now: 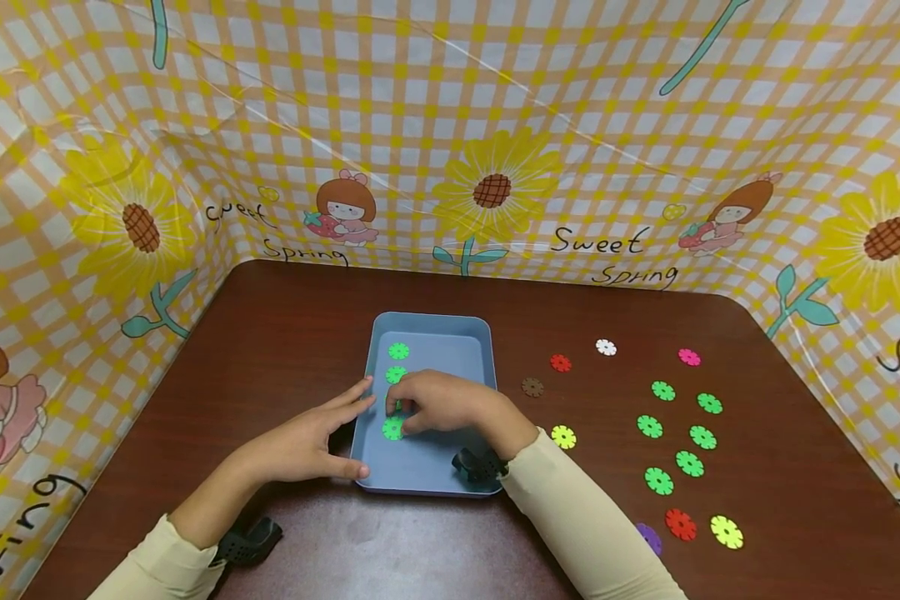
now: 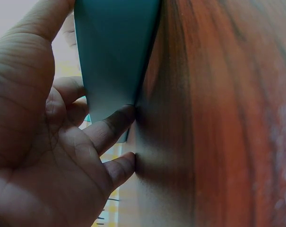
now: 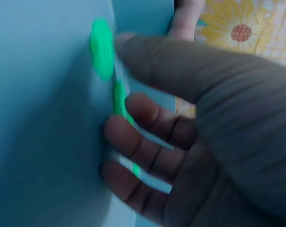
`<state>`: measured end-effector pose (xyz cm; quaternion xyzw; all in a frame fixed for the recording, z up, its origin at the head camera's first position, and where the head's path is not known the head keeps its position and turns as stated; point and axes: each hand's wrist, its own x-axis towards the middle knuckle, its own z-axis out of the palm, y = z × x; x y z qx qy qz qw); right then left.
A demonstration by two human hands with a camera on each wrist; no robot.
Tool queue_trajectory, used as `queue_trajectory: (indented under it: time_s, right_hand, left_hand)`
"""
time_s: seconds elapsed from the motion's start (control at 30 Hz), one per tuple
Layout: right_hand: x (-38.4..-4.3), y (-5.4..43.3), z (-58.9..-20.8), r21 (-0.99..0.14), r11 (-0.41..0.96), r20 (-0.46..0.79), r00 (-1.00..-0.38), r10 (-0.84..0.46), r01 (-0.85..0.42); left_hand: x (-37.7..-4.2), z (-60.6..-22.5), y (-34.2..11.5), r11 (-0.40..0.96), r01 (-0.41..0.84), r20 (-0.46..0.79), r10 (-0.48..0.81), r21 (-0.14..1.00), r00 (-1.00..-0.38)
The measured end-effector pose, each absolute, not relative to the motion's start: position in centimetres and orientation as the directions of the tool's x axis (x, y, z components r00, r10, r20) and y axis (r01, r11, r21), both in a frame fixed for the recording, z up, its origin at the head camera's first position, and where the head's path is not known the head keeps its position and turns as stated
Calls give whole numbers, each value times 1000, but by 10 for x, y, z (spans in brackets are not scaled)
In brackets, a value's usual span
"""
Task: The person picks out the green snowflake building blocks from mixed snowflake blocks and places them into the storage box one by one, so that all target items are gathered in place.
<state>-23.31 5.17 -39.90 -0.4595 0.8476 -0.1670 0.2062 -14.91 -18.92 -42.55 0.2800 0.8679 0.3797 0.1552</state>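
Inside the blue tray point(image 1: 438, 467): four green notched discs point(image 1: 398, 351) lie in one column near the left wall.
Right grip point(image 1: 446, 402): over the lower two discs, thumb and fingers apart, seemingly pinching nothing, though blur hides the exact contact.
Left grip point(image 1: 311, 442): spread out, touching the tray's left wall.
Disc handling: probably light, stiff, slightly slippery; best pinched by the notched edge.

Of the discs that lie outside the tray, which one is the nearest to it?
The brown disc, the only one of its colour: it lies closer to the blue tray than any other.
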Motion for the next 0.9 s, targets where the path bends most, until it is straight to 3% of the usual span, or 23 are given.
queue_trajectory:
  time_s: [0.23, 0.53, 0.9]
  right_hand:
    - [-241, 72, -381, -532, 514, -140, -529, -837, -673]
    - [-249, 122, -355, -555, 556, -44, -646, -762, -619]
    - [-246, 202, -357, -517, 669, -39, -767, -641, -534]
  left_hand:
    - [-149, -424, -189, 564, 366, -63, 600, 740, -797]
    - [-149, -425, -189, 568, 382, -48, 599, 729, -800]
    - [-149, -426, -188, 557, 389, -43, 609, 734, -792]
